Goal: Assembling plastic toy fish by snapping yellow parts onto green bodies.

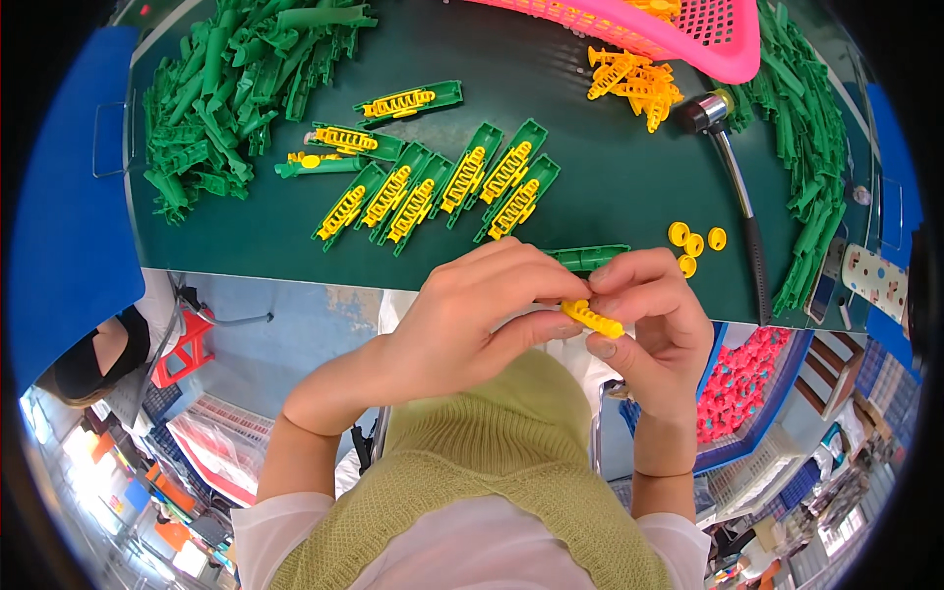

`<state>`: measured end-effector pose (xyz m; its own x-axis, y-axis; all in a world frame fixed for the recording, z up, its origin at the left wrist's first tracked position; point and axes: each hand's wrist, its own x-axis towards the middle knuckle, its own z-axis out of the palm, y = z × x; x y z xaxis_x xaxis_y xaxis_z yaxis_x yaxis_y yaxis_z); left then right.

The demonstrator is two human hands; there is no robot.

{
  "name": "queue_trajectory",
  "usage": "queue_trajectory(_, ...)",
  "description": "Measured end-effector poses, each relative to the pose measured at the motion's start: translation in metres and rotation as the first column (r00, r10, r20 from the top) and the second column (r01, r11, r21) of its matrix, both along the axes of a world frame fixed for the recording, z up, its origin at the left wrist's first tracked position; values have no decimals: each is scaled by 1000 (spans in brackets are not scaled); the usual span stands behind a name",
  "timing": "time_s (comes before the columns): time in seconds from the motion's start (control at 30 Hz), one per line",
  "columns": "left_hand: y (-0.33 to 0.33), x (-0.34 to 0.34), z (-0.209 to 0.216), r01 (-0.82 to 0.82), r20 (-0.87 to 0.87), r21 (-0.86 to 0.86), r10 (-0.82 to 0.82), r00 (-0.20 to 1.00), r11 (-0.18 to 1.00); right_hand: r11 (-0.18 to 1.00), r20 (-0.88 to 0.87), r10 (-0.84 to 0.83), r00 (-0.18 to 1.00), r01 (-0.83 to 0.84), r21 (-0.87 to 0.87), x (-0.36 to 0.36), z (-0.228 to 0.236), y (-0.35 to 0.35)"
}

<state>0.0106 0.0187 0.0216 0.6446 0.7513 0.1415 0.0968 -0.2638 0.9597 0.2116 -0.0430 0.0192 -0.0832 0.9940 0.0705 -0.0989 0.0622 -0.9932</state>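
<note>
Head view: the yellow piece (596,320) is located between the two hands, in front of the torso and just off the near edge of the desk (531,79). Its long axis slants from upper left, at the left hand (492,307), to lower right, at the right hand (661,329). Neither hand is clearly nearer; both make contact. The left hand is closed to a thumb-and-finger pinch on the left end; the right thumb and fingers are curled closely about the right end. The green half-shell (580,259) lies directly beyond the fingers, on the desk, its long axis close to left-right, its near side partly covered by the fingers. The piece is therefore nearer the torso than the shell, apart from it, and angled to it. Appearance: bright yellow, slim, with a row of ridges along its length; the gripped portions are hidden.
</note>
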Motion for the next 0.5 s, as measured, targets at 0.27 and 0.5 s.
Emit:
queue_trajectory(0.27,0,-12,0,47,-54,-83,-51,997,995,961,428,-80,900,-45,274,2,5,8)
queue_trajectory(0.5,-3,-13,-7,-126,-279,493,294,914,861,978,724,-177,667,34,208,12,4,11)
